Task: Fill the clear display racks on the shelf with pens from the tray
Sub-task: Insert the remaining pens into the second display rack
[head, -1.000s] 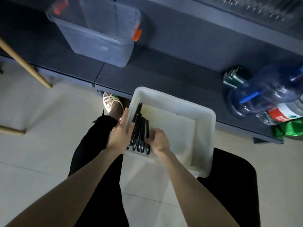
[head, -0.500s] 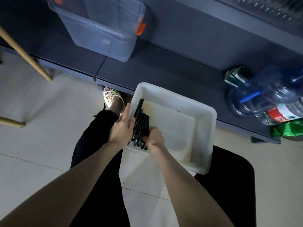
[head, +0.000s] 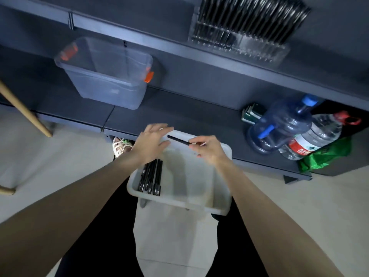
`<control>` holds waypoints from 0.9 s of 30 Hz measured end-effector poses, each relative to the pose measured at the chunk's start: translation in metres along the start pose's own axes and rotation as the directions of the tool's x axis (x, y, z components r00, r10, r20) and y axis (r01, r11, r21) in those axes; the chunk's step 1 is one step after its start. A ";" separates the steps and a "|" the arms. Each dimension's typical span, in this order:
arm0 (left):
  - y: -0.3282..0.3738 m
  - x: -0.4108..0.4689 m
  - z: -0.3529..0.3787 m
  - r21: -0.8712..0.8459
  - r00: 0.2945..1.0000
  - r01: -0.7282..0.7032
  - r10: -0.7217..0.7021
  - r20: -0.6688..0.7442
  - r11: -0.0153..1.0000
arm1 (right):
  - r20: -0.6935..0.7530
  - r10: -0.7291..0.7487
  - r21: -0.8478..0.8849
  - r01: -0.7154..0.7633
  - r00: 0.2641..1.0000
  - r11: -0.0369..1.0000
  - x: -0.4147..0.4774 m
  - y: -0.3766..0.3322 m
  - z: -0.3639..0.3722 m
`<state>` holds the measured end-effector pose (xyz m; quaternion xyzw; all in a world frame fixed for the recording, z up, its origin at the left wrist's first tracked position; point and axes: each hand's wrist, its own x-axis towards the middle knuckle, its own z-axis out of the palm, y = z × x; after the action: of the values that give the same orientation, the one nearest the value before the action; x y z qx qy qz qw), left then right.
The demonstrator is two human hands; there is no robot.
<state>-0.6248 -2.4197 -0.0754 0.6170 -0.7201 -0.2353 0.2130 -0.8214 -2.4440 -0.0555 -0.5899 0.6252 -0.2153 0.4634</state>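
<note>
Honestly, the left hand (head: 151, 144) was wide open, fingers spread and holding nothing, hovering over the 11 o'clock corner of the white tray (head: 179, 202). Below its wrist, the remaining pens (head: 151, 176) lay bunched along the tray's 9 o'clock wall. Just right of that, one black pen (head: 178, 140) was up above the far rim. The right hand (head: 207, 150) pinched it by one end between thumb and fingertips, free end aimed at roughly 10 o'clock. The clear display rack (head: 249, 43) sat up on the shelf (head: 159, 42) at about 1 o'clock from the tray, already fairly full, though blurry.

What could go wrong, imo: an end pinch is a weak grip, so the pen could swing or slip on the reach up and drop to the floor. Neither hand was on the tray, which looked balanced on the person's lap, so leaning forward might tip it. And the rack looked crowded, so jabbing the pen in could knock its neighbours or shove the rack back.
</note>
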 end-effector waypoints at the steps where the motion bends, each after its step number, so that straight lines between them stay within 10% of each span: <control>1: 0.012 0.008 -0.009 -0.040 0.999 -0.034 0.034 0.002 0.999 | -0.052 -0.053 0.047 0.055 0.997 0.997 -0.002 -0.014 -0.017; 16: 0.165 0.103 -0.093 -0.330 0.976 -0.176 0.120 -0.181 0.927 | -0.499 -0.345 0.218 0.501 0.795 0.838 -0.007 -0.158 -0.168; 27: 0.139 0.184 -0.105 -0.291 0.900 -0.108 -0.031 -0.435 0.951 | -0.655 -0.455 -0.068 0.553 0.603 0.830 0.071 -0.199 -0.208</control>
<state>-0.6993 -2.5915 0.0949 0.5986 -0.6210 -0.1967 0.4662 -0.8792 -2.6103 0.1828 -0.5961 0.5355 -0.5706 0.1795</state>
